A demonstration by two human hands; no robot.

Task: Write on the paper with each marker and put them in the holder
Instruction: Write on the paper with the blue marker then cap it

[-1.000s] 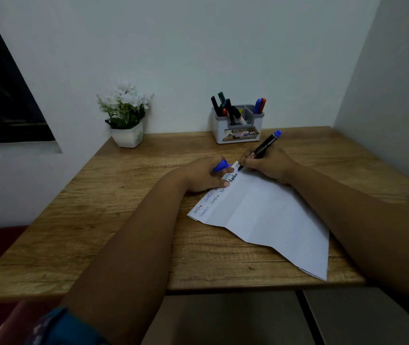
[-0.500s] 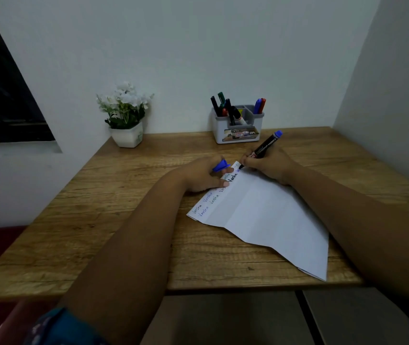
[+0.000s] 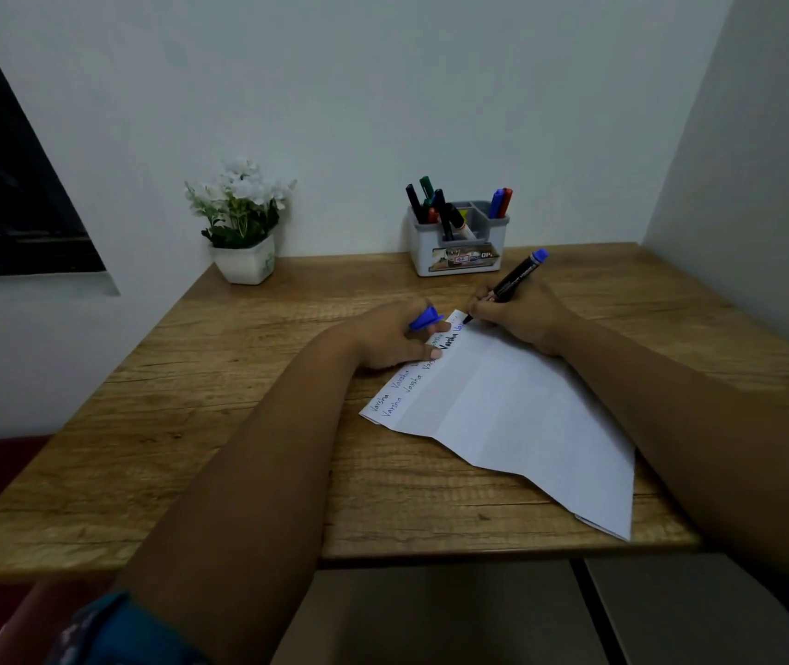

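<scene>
A creased white paper (image 3: pixel 522 415) lies on the wooden desk (image 3: pixel 248 424), with written words along its far left edge. My right hand (image 3: pixel 522 319) grips a black marker with a blue end (image 3: pixel 512 283), its tip touching the paper's far corner. My left hand (image 3: pixel 392 338) rests on the paper's edge and holds the blue cap (image 3: pixel 424 320) between its fingers. A white and grey holder (image 3: pixel 460 247) stands at the back of the desk with several markers in it.
A white pot of white flowers (image 3: pixel 241 223) stands at the back left by the wall. Walls close the desk at the back and the right. A dark window is at the left. The paper's near corner overhangs the desk's front edge.
The marker tip has crept slightly to the right along the paper's far edge, adding faint blue letters. My left hand has stayed put.
</scene>
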